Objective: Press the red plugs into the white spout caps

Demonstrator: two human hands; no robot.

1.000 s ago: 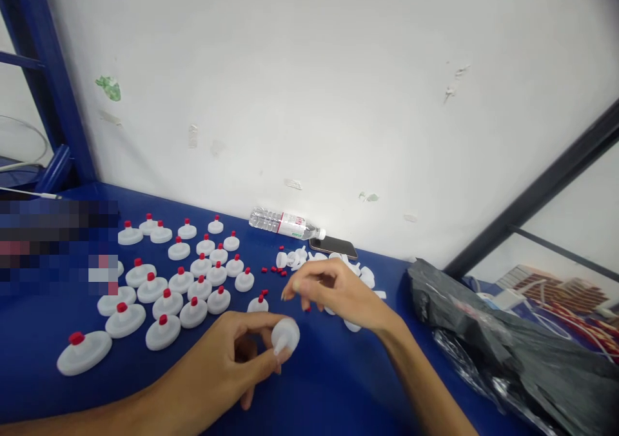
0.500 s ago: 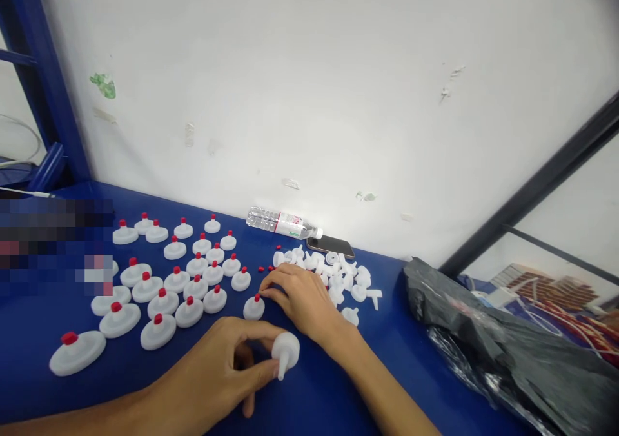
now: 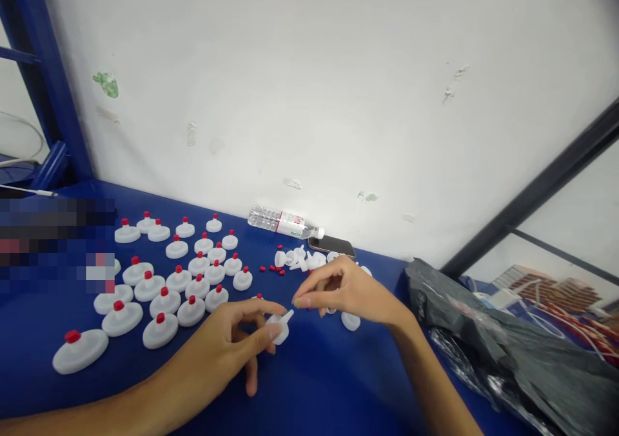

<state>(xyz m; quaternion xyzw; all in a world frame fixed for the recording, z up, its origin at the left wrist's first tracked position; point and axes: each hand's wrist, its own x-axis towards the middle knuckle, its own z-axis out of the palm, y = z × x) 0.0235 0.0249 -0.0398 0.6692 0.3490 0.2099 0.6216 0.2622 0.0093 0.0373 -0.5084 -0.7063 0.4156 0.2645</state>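
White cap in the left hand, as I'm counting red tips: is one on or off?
Off: the cap shows a bare white spout near the right hand.

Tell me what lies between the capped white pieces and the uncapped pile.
The head view shows small loose red caps on the blue table between the capped white pieces and the uncapped pile.
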